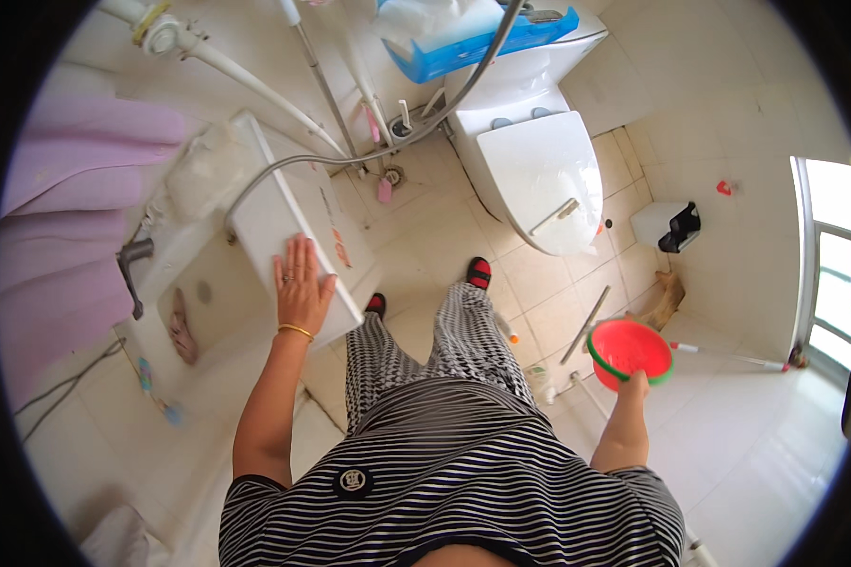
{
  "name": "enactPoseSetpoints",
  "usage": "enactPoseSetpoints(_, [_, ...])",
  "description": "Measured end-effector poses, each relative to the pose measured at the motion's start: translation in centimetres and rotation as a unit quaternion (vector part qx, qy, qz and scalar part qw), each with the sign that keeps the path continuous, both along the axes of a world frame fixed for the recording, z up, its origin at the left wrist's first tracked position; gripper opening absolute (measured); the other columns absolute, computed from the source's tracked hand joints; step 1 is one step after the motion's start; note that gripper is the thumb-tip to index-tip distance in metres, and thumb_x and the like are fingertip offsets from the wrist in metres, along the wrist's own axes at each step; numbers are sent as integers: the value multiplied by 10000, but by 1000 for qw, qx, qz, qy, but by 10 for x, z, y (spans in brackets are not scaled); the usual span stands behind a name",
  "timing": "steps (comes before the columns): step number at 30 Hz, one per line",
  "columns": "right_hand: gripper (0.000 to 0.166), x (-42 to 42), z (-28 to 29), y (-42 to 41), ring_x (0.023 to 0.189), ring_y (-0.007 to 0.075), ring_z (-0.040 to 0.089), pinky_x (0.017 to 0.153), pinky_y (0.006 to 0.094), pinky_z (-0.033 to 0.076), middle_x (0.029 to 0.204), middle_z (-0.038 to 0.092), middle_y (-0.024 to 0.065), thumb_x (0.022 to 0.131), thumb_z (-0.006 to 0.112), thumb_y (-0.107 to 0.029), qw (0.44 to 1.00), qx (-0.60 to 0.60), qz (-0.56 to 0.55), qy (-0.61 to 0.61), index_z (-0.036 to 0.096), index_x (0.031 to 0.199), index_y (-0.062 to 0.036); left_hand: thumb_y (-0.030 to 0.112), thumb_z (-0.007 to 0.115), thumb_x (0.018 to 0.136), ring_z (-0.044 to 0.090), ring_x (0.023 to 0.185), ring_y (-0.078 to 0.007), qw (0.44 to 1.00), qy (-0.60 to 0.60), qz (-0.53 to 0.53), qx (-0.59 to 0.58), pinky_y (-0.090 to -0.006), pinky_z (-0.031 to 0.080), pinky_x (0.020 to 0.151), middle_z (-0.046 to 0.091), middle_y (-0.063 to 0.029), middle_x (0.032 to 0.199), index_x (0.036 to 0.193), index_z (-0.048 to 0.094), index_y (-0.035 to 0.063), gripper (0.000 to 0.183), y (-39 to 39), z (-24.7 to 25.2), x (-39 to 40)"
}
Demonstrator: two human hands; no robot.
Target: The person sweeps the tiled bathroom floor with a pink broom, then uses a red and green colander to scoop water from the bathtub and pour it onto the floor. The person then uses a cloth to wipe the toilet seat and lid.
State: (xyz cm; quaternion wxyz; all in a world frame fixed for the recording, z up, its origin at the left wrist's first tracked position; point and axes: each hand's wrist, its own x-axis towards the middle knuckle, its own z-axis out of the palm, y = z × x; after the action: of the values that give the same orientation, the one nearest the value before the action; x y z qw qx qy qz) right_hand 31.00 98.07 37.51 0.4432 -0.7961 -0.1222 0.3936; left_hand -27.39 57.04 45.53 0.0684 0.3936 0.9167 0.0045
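My left hand lies flat, palm down, on a white panel or lid beside the sink basin. A ring and a yellow bangle are on this hand and wrist. Off to the right, my right hand grips the near edge of a red plastic basin with a green rim; some of its fingers are hidden. A white toilet with its lid down stands ahead, and a small squeegee-like tool rests on the lid. A grey flexible hose arches over the white panel.
At left are a sink basin with a dark faucet and a pink-purple curtain. A blue plastic tray sits high ahead. On the right are a waste bin, a floor wiper and a window. A floor drain lies ahead.
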Motion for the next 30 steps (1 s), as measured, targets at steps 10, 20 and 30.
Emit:
enactPoseSetpoints(10, [562,-227,20,270,911,335,616,806,364,509,1139,592,117,733,492,-191,809,-119,378,-434,443,1293,-212,271,584,766,65,1389,-267,982,-8,184,-46,-436,65,1118,79,-119,1501,1425,70,22,872,37,-1,15])
enactPoseSetpoints(20, [530,-58,50,306,835,305,636,715,384,513,970,638,115,711,626,-286,717,-201,328,-582,479,1205,-165,330,629,764,42,1391,-274,981,-19,194,-20,-449,49,1110,65,-119,1503,1431,56,39,926,44,-1,15])
enactPoseSetpoints(30, [424,-186,45,286,743,246,597,559,405,496,935,610,65,679,496,-42,925,84,358,-100,551,1098,-68,404,589,772,42,1394,-236,979,-1,204,-17,-432,28,1111,67,-87,1509,1436,63,50,917,32,-8,16])
